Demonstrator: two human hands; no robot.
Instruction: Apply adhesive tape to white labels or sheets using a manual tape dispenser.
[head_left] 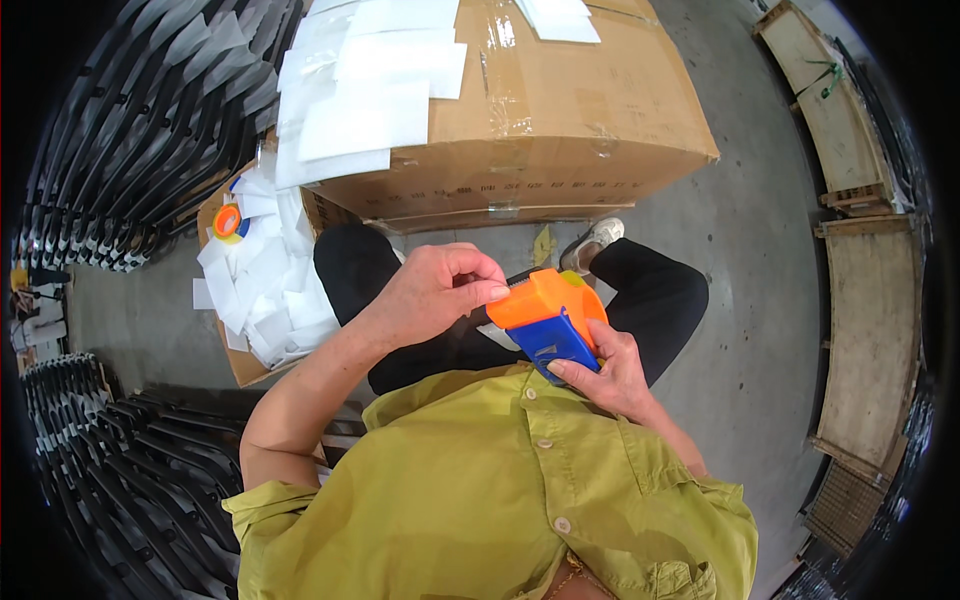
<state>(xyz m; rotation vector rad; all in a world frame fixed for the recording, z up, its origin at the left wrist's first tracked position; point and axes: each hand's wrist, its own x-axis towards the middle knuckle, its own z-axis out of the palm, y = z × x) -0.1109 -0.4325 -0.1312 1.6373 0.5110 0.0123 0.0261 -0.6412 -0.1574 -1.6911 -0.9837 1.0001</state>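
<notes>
My right hand (612, 372) is wrapped round an orange and blue tape dispenser (545, 325) above my lap, with the thumb along its blue part. At the dispenser's toothed black cutting edge, my left hand (445, 290) pinches thumb and forefinger together, the fingertips touching or nearly touching the orange body. Whatever lies between those fingertips is too small to make out. A large brown cardboard box (600, 110) stands in front of my knees. White foam sheets (370, 120) lie overlapped on its top left side, and a few more lie at its far edge.
To the left stands an open carton (240, 365) full of white foam pieces, with an orange tape roll (228, 220) on top. Stacked black curved frames (150, 130) line the left side. Wooden crates (868, 330) run along the right, across the grey floor (750, 330).
</notes>
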